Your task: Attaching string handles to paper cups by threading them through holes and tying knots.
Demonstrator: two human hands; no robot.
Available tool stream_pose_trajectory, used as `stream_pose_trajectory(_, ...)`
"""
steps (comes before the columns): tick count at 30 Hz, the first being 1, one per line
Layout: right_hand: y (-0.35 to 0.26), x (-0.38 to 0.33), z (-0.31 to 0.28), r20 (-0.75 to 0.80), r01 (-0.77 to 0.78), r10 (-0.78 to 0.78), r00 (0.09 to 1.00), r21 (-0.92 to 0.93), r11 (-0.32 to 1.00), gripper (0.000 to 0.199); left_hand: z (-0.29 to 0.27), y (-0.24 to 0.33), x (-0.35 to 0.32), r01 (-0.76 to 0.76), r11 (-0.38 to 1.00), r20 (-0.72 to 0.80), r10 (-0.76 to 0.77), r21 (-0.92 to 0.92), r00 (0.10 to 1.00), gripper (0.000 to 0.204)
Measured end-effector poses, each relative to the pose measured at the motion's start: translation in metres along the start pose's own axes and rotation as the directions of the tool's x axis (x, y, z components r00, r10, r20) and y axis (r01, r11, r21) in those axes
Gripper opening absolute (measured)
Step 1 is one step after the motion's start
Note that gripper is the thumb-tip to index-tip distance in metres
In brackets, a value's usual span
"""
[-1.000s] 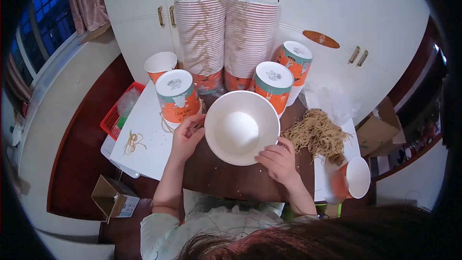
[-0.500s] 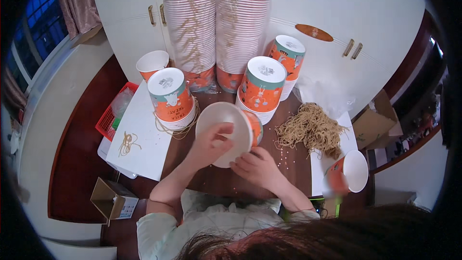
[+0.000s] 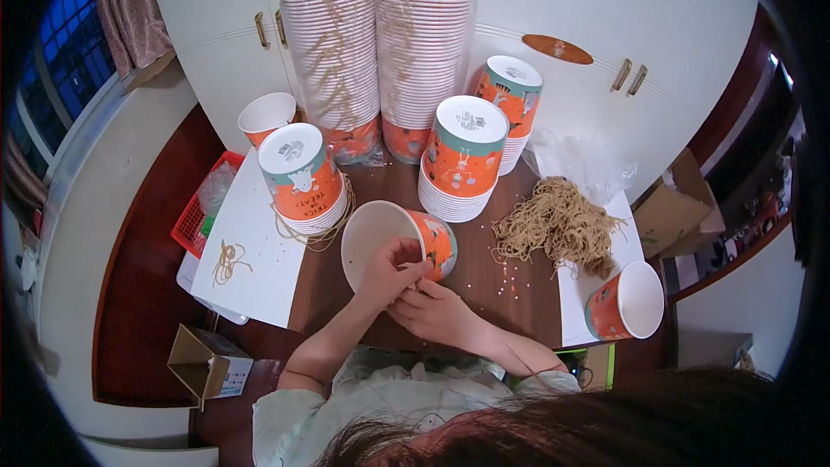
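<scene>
Both hands closed on one orange paper bucket (image 3: 393, 242), tipped on its side on the brown table (image 3: 484, 294) just before the body, mouth to the left. Left hand (image 3: 387, 275) clamped over the lower rim, thumb inside; right hand (image 3: 437, 311) pinched at the rim beside it, around something too fine to make out. Best done with the rim held steady by the left and only fingertip work from the right, elbows low, bucket kept off the scattered crumbs.

Counted, near to far: one small cardboard box (image 3: 207, 365) at lower left; one single bucket lying at right (image 3: 627, 301); one heap of tan string handles (image 3: 558, 225); one loose string on the white sheet (image 3: 226, 261); three upturned short stacks (image 3: 303, 177), (image 3: 460, 156), (image 3: 510, 104); one red basket (image 3: 201, 212); one upright cup (image 3: 266, 117); two tall wrapped stacks (image 3: 333, 69), (image 3: 425, 60).
</scene>
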State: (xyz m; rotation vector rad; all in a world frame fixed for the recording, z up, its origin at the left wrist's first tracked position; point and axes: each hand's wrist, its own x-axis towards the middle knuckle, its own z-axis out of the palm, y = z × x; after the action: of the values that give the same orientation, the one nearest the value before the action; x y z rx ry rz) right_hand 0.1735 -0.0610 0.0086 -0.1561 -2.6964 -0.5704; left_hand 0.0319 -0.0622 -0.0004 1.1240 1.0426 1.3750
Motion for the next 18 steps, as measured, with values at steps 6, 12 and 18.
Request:
stream_pose_trajectory(6,0.012,-0.009,0.014,-0.191,0.078,-0.044,0.981,0.177,0.981,0.025,-0.003,0.011,-0.006,0.061,0.976,-0.088,-0.044,0.211,0.995,0.024)
stream_pose_trajectory(12,0.032,-0.022,0.031,-0.357,-0.456,0.742,0.568,0.614,0.644,0.036,-0.003,-0.016,-0.004,0.065,0.997,-0.023,-0.064,0.044,0.998,0.021)
stream_pose_trajectory(18,0.035,-0.025,0.032,-0.349,-0.453,0.736,0.580,0.613,0.648,0.026,0.003,-0.015,-0.002,0.071,0.997,-0.011,-0.071,-0.016,0.997,0.022)
